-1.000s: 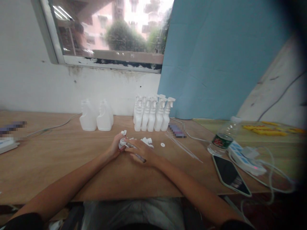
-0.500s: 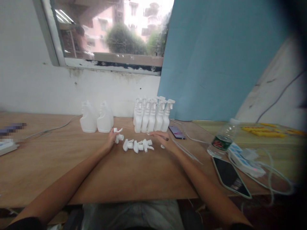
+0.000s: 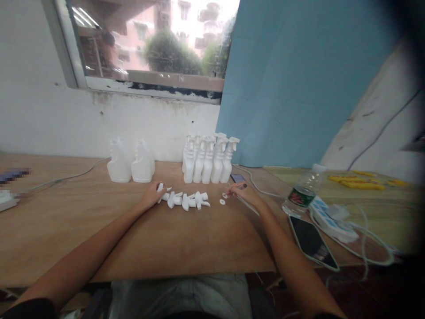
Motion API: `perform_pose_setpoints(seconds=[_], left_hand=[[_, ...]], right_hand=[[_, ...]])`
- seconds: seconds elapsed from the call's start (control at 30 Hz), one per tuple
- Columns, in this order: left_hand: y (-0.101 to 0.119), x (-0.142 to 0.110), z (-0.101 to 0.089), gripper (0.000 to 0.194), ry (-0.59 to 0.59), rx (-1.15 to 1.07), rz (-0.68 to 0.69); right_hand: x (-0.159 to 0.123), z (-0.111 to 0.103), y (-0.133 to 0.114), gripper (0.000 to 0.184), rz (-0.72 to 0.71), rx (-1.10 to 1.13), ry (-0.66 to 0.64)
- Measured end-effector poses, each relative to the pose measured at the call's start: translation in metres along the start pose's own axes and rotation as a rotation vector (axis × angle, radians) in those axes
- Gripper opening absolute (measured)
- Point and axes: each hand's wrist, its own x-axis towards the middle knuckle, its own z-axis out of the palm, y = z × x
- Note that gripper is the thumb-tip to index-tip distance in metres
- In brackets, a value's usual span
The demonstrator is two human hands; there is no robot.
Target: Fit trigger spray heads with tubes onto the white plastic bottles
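Observation:
My left hand (image 3: 152, 196) is closed round a white trigger spray head (image 3: 164, 196), low at the left end of a short row. Beside it on the wooden table lie more white spray heads (image 3: 174, 200), (image 3: 188, 202), (image 3: 201, 200) on their sides. My right hand (image 3: 241, 191) is pinched at the right, a small white ring washer (image 3: 225, 196) at its fingertips. Just below, another white washer (image 3: 222, 202) rests flat on the table. A small dark item (image 3: 244, 186) shows against my right hand; its kind is unclear.
White spray bottles (image 3: 206, 166) with heads on stand grouped at the back. Two headless white bottles (image 3: 142, 164) stand left of them. A phone (image 3: 237, 178) is partly hidden behind my right hand. Rightward are a water bottle (image 3: 300, 195), another phone (image 3: 312, 241) and a power strip (image 3: 332, 221).
My right hand has moved right with the washer, from in front of the spray bottles to beside the other washer. My left hand has lowered its spray head to the row's left end.

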Motion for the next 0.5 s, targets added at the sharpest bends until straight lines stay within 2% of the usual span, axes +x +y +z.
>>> perform_pose_setpoints(seconds=[0.13, 0.23, 0.37, 0.5], left_hand=[[-0.005, 0.003, 0.001, 0.028, -0.010, 0.176, 0.054], [-0.007, 0.005, 0.001, 0.033, -0.058, 0.327, 0.065], [-0.008, 0.005, 0.001, 0.036, -0.090, 0.404, 0.042], [-0.006, 0.005, 0.000, 0.037, -0.117, 0.465, 0.030]], right_hand=[[0.002, 0.005, 0.002, 0.028, 0.013, 0.063, -0.051], [0.006, 0.008, 0.007, 0.028, 0.077, 0.204, -0.067], [0.011, 0.010, 0.017, 0.029, 0.282, 0.458, -0.005], [0.015, 0.005, 0.025, 0.030, 0.540, 0.612, 0.033]])
